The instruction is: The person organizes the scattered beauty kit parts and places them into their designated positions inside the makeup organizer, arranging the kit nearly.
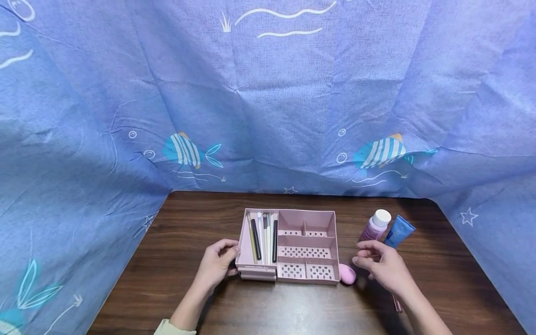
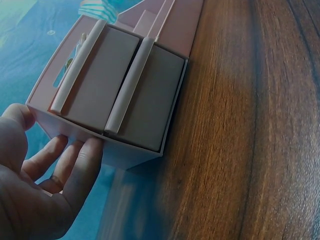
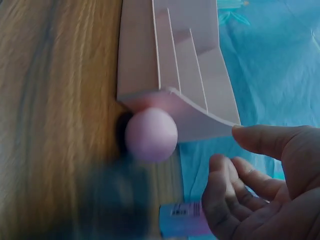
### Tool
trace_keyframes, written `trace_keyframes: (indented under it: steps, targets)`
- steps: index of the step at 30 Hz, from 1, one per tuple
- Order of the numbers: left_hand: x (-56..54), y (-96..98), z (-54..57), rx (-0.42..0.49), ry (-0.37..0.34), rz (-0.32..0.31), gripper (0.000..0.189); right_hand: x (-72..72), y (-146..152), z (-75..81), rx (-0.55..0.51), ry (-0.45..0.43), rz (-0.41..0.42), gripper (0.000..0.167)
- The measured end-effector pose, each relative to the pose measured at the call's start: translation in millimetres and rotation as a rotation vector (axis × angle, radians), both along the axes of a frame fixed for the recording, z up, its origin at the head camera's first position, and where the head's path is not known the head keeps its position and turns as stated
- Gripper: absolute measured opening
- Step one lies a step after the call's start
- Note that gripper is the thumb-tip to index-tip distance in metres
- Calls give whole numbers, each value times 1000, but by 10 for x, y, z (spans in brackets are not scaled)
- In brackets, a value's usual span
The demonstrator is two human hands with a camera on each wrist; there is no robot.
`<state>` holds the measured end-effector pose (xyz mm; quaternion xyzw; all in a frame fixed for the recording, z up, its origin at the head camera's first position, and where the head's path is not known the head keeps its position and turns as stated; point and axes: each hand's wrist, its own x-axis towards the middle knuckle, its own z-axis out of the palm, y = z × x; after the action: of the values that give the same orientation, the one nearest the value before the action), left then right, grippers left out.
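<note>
A pink makeup organizer (image 1: 307,240) stands on the table, its left compartment holding several makeup brushes (image 1: 268,239); the right compartments show bare perforated floors. My left hand (image 1: 215,265) rests fingertips against the organizer's left side; the left wrist view shows the thumb at the upper corner and the other fingers lower on the wall, beside two drawers (image 2: 100,75). My right hand (image 1: 383,266) hovers right of the organizer, fingers loosely bent and holding nothing. Between them lies a pink egg-shaped makeup sponge (image 1: 347,274), close against the organizer's right wall.
Behind my right hand are a pink-purple bottle with a white cap (image 1: 381,217) and a blue tube (image 1: 400,230). A thin pink stick-like item (image 1: 397,304) lies partly under my right forearm. Blue fish-print cloth (image 1: 284,116) hangs around the dark wooden table (image 1: 167,279).
</note>
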<state>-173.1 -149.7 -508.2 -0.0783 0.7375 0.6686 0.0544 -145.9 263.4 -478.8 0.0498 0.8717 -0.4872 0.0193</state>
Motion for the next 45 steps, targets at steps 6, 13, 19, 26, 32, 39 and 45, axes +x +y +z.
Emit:
trace_keyframes:
  steps: [6, 13, 19, 26, 32, 39, 45]
  targets:
    - [0, 0, -4, 10, 0, 3, 24, 88, 206, -101, 102, -20, -61, 44]
    - [5, -3, 1, 14, 6, -1, 25, 149, 388, -216, 222, -13, -92, 44]
    - [12, -2, -3, 11, 9, -2, 24, 180, 522, -300, 291, -17, -122, 46]
    - [14, -1, 0, 4, 5, -1, 25, 202, 622, -393, 330, -14, -156, 43]
    - [-1, 0, 6, 2, 7, -5, 24, 199, 660, -421, 331, -38, -167, 44]
    - [1, -3, 14, 11, 9, -6, 24, 174, 707, -460, 340, -69, -164, 46]
    - [-3, -6, 3, 10, 5, -7, 24, 155, 716, -488, 367, -75, -135, 47]
